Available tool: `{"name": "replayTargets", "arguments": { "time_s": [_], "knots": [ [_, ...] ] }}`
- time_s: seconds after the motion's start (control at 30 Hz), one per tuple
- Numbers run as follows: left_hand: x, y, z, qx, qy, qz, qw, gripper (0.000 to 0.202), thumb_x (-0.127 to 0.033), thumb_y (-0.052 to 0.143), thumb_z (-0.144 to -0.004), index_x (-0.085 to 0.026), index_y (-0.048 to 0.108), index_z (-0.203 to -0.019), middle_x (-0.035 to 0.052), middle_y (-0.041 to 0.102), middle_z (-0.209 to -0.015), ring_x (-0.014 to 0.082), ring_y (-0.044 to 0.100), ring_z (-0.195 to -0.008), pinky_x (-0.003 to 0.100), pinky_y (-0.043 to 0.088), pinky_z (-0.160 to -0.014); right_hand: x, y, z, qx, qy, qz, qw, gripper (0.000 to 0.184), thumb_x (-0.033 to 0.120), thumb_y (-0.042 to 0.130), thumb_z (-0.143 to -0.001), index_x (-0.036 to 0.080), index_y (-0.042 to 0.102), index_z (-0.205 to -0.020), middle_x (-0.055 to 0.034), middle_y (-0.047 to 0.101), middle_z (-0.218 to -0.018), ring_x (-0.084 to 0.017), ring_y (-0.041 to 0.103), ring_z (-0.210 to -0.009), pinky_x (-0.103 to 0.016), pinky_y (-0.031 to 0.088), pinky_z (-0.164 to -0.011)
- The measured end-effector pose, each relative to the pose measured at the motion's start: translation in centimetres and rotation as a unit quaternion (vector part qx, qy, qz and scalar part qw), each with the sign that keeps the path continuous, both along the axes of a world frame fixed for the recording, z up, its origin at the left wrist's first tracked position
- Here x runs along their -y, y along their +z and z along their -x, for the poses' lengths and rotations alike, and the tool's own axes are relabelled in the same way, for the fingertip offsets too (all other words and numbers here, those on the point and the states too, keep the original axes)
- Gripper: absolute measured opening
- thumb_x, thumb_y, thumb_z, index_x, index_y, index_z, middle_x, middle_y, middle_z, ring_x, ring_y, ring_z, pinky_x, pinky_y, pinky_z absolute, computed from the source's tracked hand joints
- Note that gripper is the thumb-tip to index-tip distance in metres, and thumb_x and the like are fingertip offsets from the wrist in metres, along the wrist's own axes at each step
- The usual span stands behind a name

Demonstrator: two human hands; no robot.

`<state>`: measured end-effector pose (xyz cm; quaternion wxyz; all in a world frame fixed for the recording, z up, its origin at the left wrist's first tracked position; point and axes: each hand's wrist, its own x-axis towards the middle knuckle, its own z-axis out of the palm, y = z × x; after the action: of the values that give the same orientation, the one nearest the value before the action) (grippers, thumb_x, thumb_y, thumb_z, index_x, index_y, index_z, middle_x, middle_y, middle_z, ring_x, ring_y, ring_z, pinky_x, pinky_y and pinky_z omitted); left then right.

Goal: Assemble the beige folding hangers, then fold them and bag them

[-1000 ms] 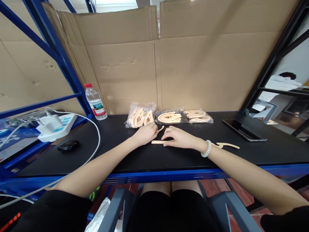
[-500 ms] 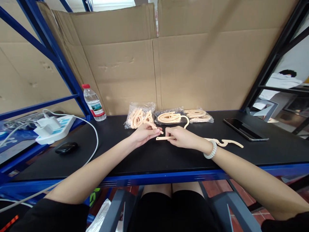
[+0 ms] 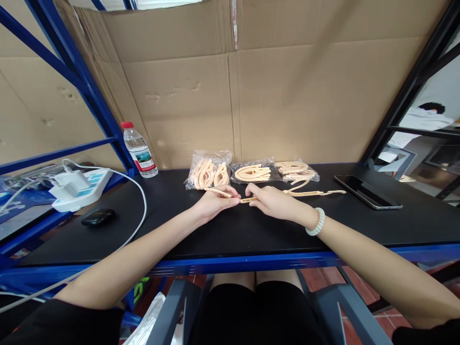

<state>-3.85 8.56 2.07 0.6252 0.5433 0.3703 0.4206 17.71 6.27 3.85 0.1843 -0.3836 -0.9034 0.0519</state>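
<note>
My left hand (image 3: 213, 205) pinches a thin beige strip (image 3: 217, 192), apparently a hanger part, whose free end sticks out to the left over the fingers. My right hand (image 3: 271, 202) is closed around a long beige folding hanger (image 3: 305, 193) held edge-on. Its notched arms extend right, beyond the wrist with the pale beaded bracelet. The hanger's left end (image 3: 246, 200) reaches my left fingertips, where the two pieces meet or nearly meet. Fingers hide the exact contact. Both hands are just above the black tabletop (image 3: 223, 239).
Clear plastic bags of beige hanger parts (image 3: 253, 173) lie along the cardboard wall (image 3: 294, 105). A phone (image 3: 366, 191) rests at right. On the left are a water bottle (image 3: 141, 151), a black mouse-like object (image 3: 97, 217) and a power strip (image 3: 84, 189) with a white cable.
My hands have come closer together. The hanger in my right hand has turned edge-on, and its curved hook no longer shows upright. The strip in my left hand now points left.
</note>
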Motion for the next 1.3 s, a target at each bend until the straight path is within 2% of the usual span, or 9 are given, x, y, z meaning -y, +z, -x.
{"name": "replayTargets", "arguments": {
  "time_s": [0.07, 0.17, 0.33, 0.47, 0.6, 0.83, 1.03, 1.17, 1.3],
  "knots": [
    [0.0, 0.0, 0.0, -0.007, -0.003, -0.005, 1.0, 0.029, -0.015, 0.09, -0.052, -0.01, 0.07, -0.072, 0.0037, 0.072, -0.075, 0.0113, 0.067, -0.074, 0.023, 0.053, -0.075, -0.1, 0.1, 0.1, 0.013, 0.007, 0.004, 1.0, 0.003, 0.016, 0.049, -0.095, 0.019, 0.051, -0.094, 0.0008, 0.057, -0.069, -0.015, 0.053, -0.063, -0.025, 0.031, -0.059],
    [0.0, -0.1, -0.1, -0.015, -0.006, -0.008, 1.0, 0.027, -0.017, 0.09, -0.053, -0.011, 0.072, -0.072, 0.0029, 0.07, -0.072, 0.0115, 0.066, -0.073, 0.024, 0.053, -0.075, -0.2, 0.0, 0.2, 0.025, 0.02, -0.005, 0.999, 0.014, 0.016, 0.048, -0.096, 0.018, 0.053, -0.083, -0.0001, 0.058, -0.071, -0.014, 0.053, -0.063, -0.024, 0.031, -0.059],
    [-0.1, -0.1, -0.1, -0.03, -0.008, -0.013, 0.999, 0.024, -0.02, 0.089, -0.055, -0.012, 0.072, -0.07, 0.0017, 0.07, -0.069, 0.011, 0.065, -0.072, 0.024, 0.053, -0.074, 0.0, -0.4, 0.5, 0.017, 0.028, -0.027, 0.999, 0.018, 0.012, 0.045, -0.096, 0.016, 0.058, -0.084, -0.0037, 0.063, -0.078, -0.015, 0.057, -0.07, -0.024, 0.035, -0.063],
    [0.0, -0.1, -0.1, -0.046, -0.012, -0.012, 0.999, 0.022, -0.022, 0.087, -0.059, -0.013, 0.071, -0.071, 0.0033, 0.071, -0.067, 0.0112, 0.066, -0.069, 0.021, 0.053, -0.066, 0.3, -0.6, 0.9, 0.041, 0.012, -0.069, 0.997, 0.017, 0.011, 0.045, -0.095, 0.014, 0.061, -0.089, -0.0075, 0.067, -0.085, -0.019, 0.06, -0.079, -0.027, 0.037, -0.068],
    [0.0, -0.3, -0.2, -0.039, -0.03, -0.003, 0.999, 0.023, -0.022, 0.087, -0.06, -0.013, 0.068, -0.07, 0.0042, 0.073, -0.069, 0.0119, 0.068, -0.07, 0.021, 0.053, -0.067, 0.5, -0.7, 1.1, 0.07, 0.016, -0.105, 0.992, 0.019, 0.009, 0.044, -0.094, 0.014, 0.062, -0.092, -0.009, 0.067, -0.089, -0.02, 0.06, -0.081, -0.029, 0.039, -0.07],
    [0.0, -0.1, 0.1, -0.023, -0.062, 0.023, 0.998, 0.023, -0.019, 0.085, -0.065, -0.013, 0.065, -0.075, 0.0023, 0.072, -0.073, 0.0114, 0.069, -0.072, 0.02, 0.054, -0.068, 0.4, -0.8, 0.9, 0.034, 0.049, -0.088, 0.994, 0.021, 0.006, 0.044, -0.092, 0.014, 0.062, -0.091, -0.0085, 0.066, -0.089, -0.019, 0.06, -0.082, -0.029, 0.042, -0.072],
    [0.2, 0.3, 0.2, -0.017, -0.093, 0.038, 0.995, 0.023, -0.02, 0.084, -0.068, -0.012, 0.063, -0.076, 0.0054, 0.073, -0.074, 0.0133, 0.071, -0.072, 0.019, 0.055, -0.065, 0.3, -0.8, 0.7, 0.014, 0.079, -0.074, 0.994, 0.022, 0.004, 0.043, -0.091, 0.015, 0.062, -0.093, -0.0078, 0.065, -0.089, -0.019, 0.059, -0.082, -0.028, 0.043, -0.073],
    [0.3, 0.1, 0.0, -0.012, -0.092, 0.039, 0.995, 0.023, -0.02, 0.082, -0.07, -0.012, 0.062, -0.076, 0.005, 0.073, -0.073, 0.014, 0.072, -0.072, 0.02, 0.056, -0.068, 0.3, -0.8, 0.8, 0.022, 0.087, -0.079, 0.993, 0.022, 0.002, 0.044, -0.088, 0.014, 0.062, -0.089, -0.008, 0.064, -0.087, -0.019, 0.058, -0.079, -0.028, 0.042, -0.072],
    [0.6, 0.1, -0.2, -0.005, -0.079, 0.02, 0.997, 0.027, -0.021, 0.086, -0.064, -0.012, 0.061, -0.074, 0.0034, 0.072, -0.07, 0.016, 0.073, -0.07, 0.023, 0.057, -0.068, 0.5, -0.9, 1.1, 0.018, 0.079, -0.066, 0.995, 0.02, 0.005, 0.043, -0.09, 0.014, 0.06, -0.084, -0.0066, 0.063, -0.083, -0.017, 0.057, -0.075, -0.027, 0.041, -0.069]
  ]
}}
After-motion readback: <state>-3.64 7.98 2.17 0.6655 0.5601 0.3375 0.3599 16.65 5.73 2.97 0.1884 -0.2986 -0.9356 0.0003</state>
